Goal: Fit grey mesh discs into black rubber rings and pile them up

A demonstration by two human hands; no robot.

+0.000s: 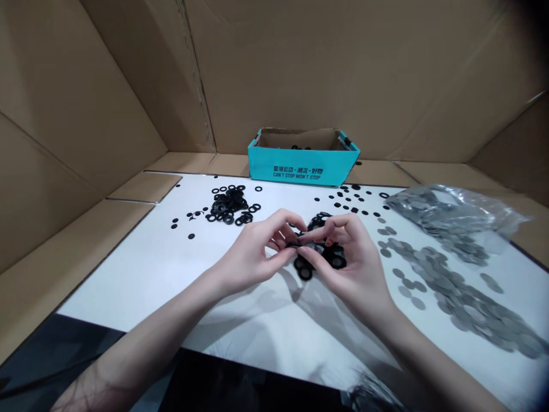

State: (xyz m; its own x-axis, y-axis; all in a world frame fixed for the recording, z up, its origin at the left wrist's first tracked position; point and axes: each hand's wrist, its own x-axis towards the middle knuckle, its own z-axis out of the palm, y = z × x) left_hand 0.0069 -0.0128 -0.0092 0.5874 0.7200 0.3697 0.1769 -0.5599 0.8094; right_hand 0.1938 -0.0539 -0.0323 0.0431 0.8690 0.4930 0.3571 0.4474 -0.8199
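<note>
My left hand [261,246] pinches a dark ring [293,244] between thumb and fingertips. From the other side, the thumb and index finger of my right hand [349,252] close on the same ring, their tips almost meeting the left ones. Fingers cover much of this piece, so its details are hidden. Just below and behind both hands lies a pile of black rings [305,273], some with grey centres. Off to the left is a heap of black rings [229,203] with open middles.
Thin grey discs [463,297] spread along the right, below a clear plastic bag [454,214] of more discs. At the back stands a turquoise box [302,166] with dark pieces inside. Small black discs [348,199] lie scattered before it. Cardboard walls [343,68] surround the white table [141,274].
</note>
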